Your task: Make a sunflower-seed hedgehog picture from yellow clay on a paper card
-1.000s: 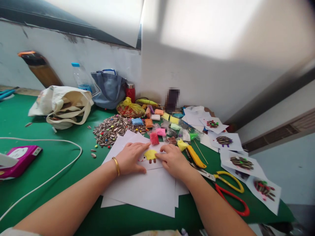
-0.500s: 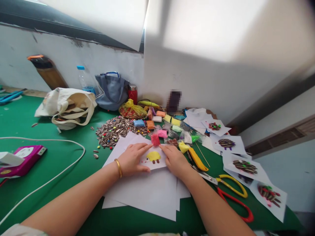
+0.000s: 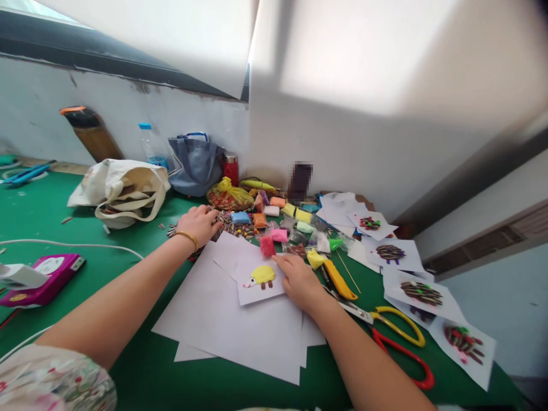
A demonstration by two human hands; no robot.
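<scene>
A small white card (image 3: pixel 252 292) with a yellow clay animal (image 3: pixel 262 275) on it lies on stacked white sheets (image 3: pixel 222 331). The animal has brown feet and a dot eye. My right hand (image 3: pixel 297 279) rests on the card's right edge, fingers stretched out toward the red clay packet (image 3: pixel 268 246). Over the pile of striped sunflower seeds (image 3: pixel 225 220) is my left hand (image 3: pixel 197 224), its fingers bent down among the seeds; the fingertips are hidden, and whether they hold a seed does not show.
Coloured clay packets (image 3: pixel 303 216) lie behind the card. To the right are a yellow cutter (image 3: pixel 339 279), open scissors (image 3: pixel 396 328) and finished seed cards (image 3: pixel 422 293). A cloth bag (image 3: pixel 122 191), white cable (image 3: pixel 85 244) and magenta box (image 3: pixel 47 277) are at the left.
My left hand has left the card and moved up and left onto the seed pile. My right hand stays at the card's right edge. The view has shifted slightly.
</scene>
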